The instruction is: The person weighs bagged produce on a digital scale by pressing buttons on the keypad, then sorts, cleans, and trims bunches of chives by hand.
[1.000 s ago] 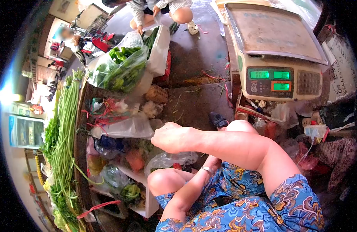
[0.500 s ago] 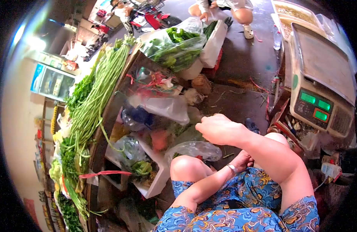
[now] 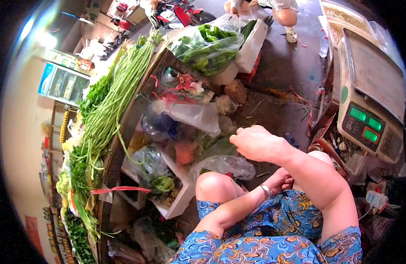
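My right hand (image 3: 258, 143) is raised in front of my knees, its back toward me and its fingers curled inward. What it pinches, if anything, I cannot make out. Lower down, close to my lap, my left hand (image 3: 280, 180) has its fingers closed, with a bracelet (image 3: 265, 190) on the wrist. Anything inside that hand is hidden. A clear plastic bag (image 3: 227, 168) lies just beyond my knees, below the right hand. Patterned blue cloth (image 3: 282, 215) covers my lap.
Long green beans (image 3: 119, 94) and leafy greens (image 3: 82, 171) line the stall at left. Bagged green vegetables (image 3: 207, 50) stand ahead, near a white foam box (image 3: 178, 198). A digital scale (image 3: 374, 94) is at right. Another person's leg (image 3: 285, 17) shows at the top.
The view has turned slightly left, so the surroundings sit further right. My right hand has shifted a little to the right in view; both hands keep nearly the same pose.
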`<state>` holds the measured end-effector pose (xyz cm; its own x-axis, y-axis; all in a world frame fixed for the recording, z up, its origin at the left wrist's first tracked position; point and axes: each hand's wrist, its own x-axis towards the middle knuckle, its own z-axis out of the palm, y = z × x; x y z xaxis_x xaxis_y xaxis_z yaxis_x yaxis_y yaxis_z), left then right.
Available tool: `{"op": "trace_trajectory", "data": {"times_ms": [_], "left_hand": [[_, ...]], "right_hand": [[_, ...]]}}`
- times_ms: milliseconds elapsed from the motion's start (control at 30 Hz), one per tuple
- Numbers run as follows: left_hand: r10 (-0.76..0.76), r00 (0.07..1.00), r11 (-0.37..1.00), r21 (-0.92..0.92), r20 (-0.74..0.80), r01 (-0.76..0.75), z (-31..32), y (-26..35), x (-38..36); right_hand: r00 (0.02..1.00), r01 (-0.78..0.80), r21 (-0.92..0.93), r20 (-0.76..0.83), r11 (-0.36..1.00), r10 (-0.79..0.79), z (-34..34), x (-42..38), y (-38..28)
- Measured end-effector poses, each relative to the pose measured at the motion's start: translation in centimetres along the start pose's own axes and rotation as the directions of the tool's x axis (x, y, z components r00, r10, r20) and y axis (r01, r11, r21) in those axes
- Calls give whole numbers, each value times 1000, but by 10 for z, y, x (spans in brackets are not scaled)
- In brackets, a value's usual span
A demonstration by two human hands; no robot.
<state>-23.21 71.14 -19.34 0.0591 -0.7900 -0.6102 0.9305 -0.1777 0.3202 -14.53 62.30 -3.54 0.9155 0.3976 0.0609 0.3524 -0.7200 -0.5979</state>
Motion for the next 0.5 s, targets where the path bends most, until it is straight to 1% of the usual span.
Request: {"op": "trace_trajectory", "data": {"times_ms": [33, 100, 133, 167, 200, 233, 267, 333, 367, 400, 433, 467, 500], "left_hand": [[-12, 1000, 998, -63, 23, 14, 5, 7, -8], [-1, 999, 996, -86, 40, 4, 6, 11, -16], [12, 998, 994, -107, 68, -4, 8, 13, -17], [19, 999, 993, -114, 31, -16, 10, 15, -17], [90, 995, 996, 25, -33, -89, 2, 9, -6], [102, 984, 987, 142, -149, -81, 2, 5, 2], [100, 982, 982, 173, -158, -73, 1, 2, 4], [97, 980, 971, 232, -176, -54, 0, -4, 6], [65, 979, 981, 194, -194, -27, 1, -8, 6], [62, 981, 988, 149, -185, -35, 0, -9, 2], [60, 983, 994, 104, -176, -42, -1, -9, -1], [57, 984, 997, 58, -167, -48, -2, -10, -5], [27, 980, 995, -95, 196, -9, -26, -7, -1]], "right_hand": [[1000, 2, 4, -2, 1000, -2, -1, 1, 0], [997, -52, -42, 61, 998, 54, -3, 2, 0], [996, -57, -47, 60, 997, 59, -5, 4, -1], [995, -59, -41, 82, 997, 63, -6, 6, -2], [991, -78, -33, 104, 996, 81, -6, 5, -2], [998, -40, -65, 44, 997, 43, 0, 5, 0], [997, -59, -56, 55, 997, 62, 3, 6, 0], [997, -39, -54, 69, 998, 43, 2, 5, -1], [998, -39, -19, 48, 999, 40, 2, 3, -1], [999, -34, 17, 27, 999, 33, 4, 2, -1], [999, -32, -9, 18, 999, 32, 2, 2, -2], [999, -22, -20, 46, 1000, 23, -2, 0, -2], [999, -35, -14, 38, 999, 35, -4, -2, -3]]}}
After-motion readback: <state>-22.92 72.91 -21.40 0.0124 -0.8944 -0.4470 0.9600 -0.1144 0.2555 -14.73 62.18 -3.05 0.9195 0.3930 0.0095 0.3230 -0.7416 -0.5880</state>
